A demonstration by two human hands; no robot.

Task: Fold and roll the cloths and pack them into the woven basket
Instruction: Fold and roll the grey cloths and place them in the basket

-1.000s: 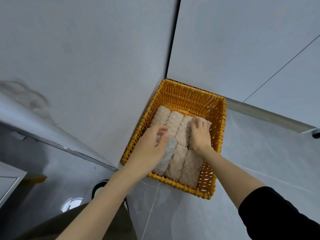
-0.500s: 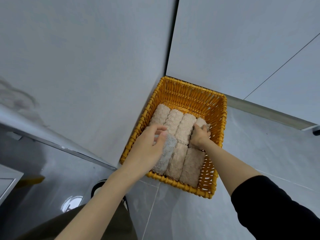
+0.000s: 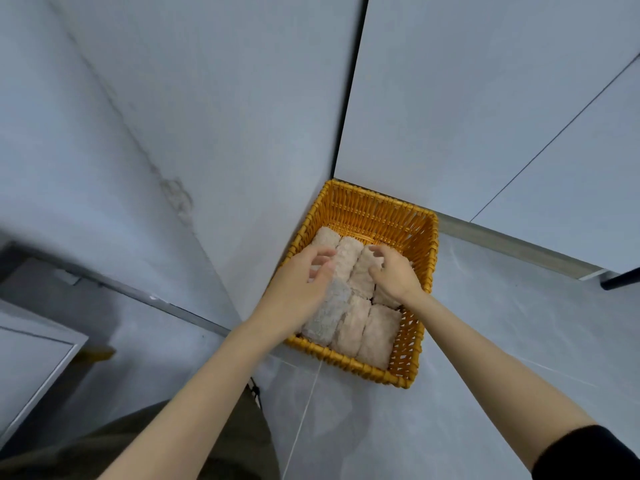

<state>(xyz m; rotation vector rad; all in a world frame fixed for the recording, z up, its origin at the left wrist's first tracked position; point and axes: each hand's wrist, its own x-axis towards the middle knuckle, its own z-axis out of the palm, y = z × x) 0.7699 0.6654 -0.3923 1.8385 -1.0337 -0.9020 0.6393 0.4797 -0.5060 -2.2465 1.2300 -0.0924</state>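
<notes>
An orange woven basket (image 3: 420, 244) sits on the floor in the corner where two walls meet. Several rolled beige cloths (image 3: 377, 330) lie packed side by side in it, in two rows. One grey-white rolled cloth (image 3: 325, 320) lies at the near left. My left hand (image 3: 301, 285) hovers over the left rolls with its fingers loosely bent and holds nothing. My right hand (image 3: 398, 275) rests on the far right rolls. Its bent fingertips touch a beige roll, and it hides the roll beneath it.
Grey wall panels (image 3: 242, 116) rise directly behind and left of the basket. The grey tiled floor (image 3: 519, 341) stretches to the right and towards me. A dark object (image 3: 620, 280) shows at the right edge. My knee in olive cloth (image 3: 225, 445) is at the bottom left.
My right hand has let go of the far right roll and shifted left onto the neighbouring roll. My left hand has lifted slightly and spread its fingers. The view has tilted up.
</notes>
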